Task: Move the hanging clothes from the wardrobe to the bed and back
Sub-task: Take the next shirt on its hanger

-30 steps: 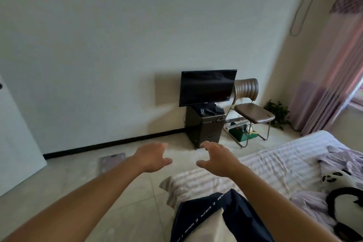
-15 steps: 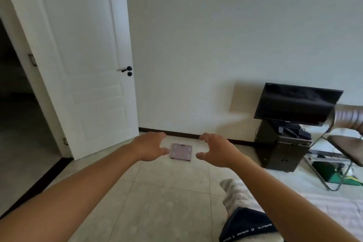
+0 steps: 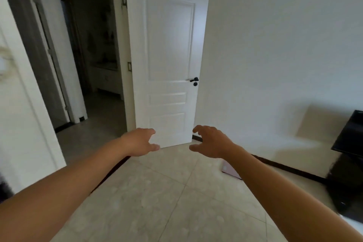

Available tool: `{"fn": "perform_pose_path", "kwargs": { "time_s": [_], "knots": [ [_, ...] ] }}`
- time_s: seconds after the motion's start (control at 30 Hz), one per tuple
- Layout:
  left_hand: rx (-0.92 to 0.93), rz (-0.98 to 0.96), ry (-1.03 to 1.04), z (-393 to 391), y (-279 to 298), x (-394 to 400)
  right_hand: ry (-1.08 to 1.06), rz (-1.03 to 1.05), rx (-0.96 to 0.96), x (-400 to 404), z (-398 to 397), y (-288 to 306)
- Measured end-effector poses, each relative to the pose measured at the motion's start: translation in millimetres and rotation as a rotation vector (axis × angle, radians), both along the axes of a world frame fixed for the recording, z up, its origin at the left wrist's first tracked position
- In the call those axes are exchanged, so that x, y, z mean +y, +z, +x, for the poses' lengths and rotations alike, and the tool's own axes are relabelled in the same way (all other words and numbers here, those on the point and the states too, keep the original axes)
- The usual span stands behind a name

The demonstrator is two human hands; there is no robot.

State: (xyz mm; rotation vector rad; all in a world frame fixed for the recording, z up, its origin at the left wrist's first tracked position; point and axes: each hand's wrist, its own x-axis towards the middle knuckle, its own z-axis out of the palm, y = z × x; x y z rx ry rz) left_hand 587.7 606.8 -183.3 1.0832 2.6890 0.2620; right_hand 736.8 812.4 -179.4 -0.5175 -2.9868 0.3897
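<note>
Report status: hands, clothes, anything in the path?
Left hand and right hand both open, holding nothing, out over the floor. No clothes or wardrobe in view. White door stands open ahead; pink scale on floor under right forearm.

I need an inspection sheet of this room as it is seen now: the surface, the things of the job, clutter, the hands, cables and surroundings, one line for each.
Surface: beige tiled floor, dark skirting along the wall.
Job's things: nothing seen; no clothes, wardrobe or bed in view.
Clutter: a pink flat object on the floor, partly hidden behind the right forearm; what it is cannot be told.
Hands: left hand and right hand held out in front, fingers loosely curled, holding nothing.
Cables: nothing seen.
Surroundings: white door standing open, with a black handle; dim hallway beyond it; plain white wall at right; black television on a dark stand at the right edge.
</note>
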Motion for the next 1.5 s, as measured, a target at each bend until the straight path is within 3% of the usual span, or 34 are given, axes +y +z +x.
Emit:
{"fn": "perform_pose_path", "kwargs": {
  "time_s": [0.57, 1.07, 1.5],
  "knots": [
    [0.013, 0.043, 0.473, -108.1, 5.4, -310.0, 0.508, 0.005, 0.001, -260.1, -231.4, 13.3],
    [0.032, 0.126, 0.860, -212.5, 16.6, -502.4, 0.883, -0.038, 0.018, -444.9, -428.0, 36.0],
    [0.156, 0.150, 1.030, -269.5, 51.6, -651.9, 1.093, -0.045, 0.058, -622.2, -525.1, 60.0]
  ]
}}
